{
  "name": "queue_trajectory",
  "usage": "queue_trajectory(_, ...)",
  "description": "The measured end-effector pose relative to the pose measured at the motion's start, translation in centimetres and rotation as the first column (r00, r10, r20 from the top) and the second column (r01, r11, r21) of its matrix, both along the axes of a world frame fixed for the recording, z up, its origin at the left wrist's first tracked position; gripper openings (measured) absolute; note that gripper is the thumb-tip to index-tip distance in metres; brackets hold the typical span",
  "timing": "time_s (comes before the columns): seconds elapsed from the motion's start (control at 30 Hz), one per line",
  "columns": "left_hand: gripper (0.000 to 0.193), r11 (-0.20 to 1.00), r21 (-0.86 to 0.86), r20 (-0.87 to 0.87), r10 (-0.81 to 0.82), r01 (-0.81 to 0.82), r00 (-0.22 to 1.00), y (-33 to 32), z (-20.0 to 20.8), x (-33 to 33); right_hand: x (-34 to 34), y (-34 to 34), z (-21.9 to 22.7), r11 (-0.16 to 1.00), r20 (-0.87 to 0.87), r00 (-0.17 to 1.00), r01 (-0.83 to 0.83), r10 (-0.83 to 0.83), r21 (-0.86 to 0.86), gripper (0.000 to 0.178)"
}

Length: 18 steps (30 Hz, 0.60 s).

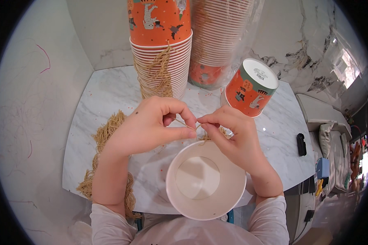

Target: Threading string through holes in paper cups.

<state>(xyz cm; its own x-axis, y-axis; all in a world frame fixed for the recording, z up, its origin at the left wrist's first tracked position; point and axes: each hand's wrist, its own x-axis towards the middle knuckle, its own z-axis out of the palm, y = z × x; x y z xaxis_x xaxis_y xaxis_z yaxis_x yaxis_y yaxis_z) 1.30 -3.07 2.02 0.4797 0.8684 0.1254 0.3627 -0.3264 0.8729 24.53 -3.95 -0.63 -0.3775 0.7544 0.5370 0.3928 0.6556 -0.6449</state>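
My left hand (153,124) and my right hand (235,136) meet above the table, both closed with thumb and forefinger pinching a thin tan cord (184,123). A short bend of the cord shows between the fingertips. Below them stands a white-lined paper bucket (229,192), its mouth facing up, close to my body. A small hole shows in its near wall. More tan cord (208,136) lies at its far rim, partly hidden behind my right hand. Whether that cord joins the piece in my fingers, I cannot tell.
A tall stack of orange paper buckets (159,24) with cords draped on it stands behind. Beside it are bagged buckets (223,32) and an upturned bucket (249,87). Loose cord (108,126) lies left. A black object (301,145) sits near the table's right edge.
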Motion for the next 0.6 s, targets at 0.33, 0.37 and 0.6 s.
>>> queue_trajectory(0.33,0.014,0.973,-0.229,0.174,0.039,0.002,0.984,0.6,-1.0,0.7,-0.1,-0.4,0.3,0.999,0.023,1.0,-0.022,0.021,0.03,0.019)
queue_trajectory(0.37,0.014,0.973,-0.23,0.174,0.041,0.0,0.984,0.6,-1.1,0.7,-0.1,-0.5,0.4,0.999,0.02,1.0,-0.014,0.015,-0.037,0.02)
queue_trajectory(0.6,0.013,0.969,-0.242,0.221,0.014,0.041,0.975,0.4,-1.0,1.0,-0.1,-0.6,0.6,0.909,-0.316,0.938,-0.252,0.144,-0.332,0.023)
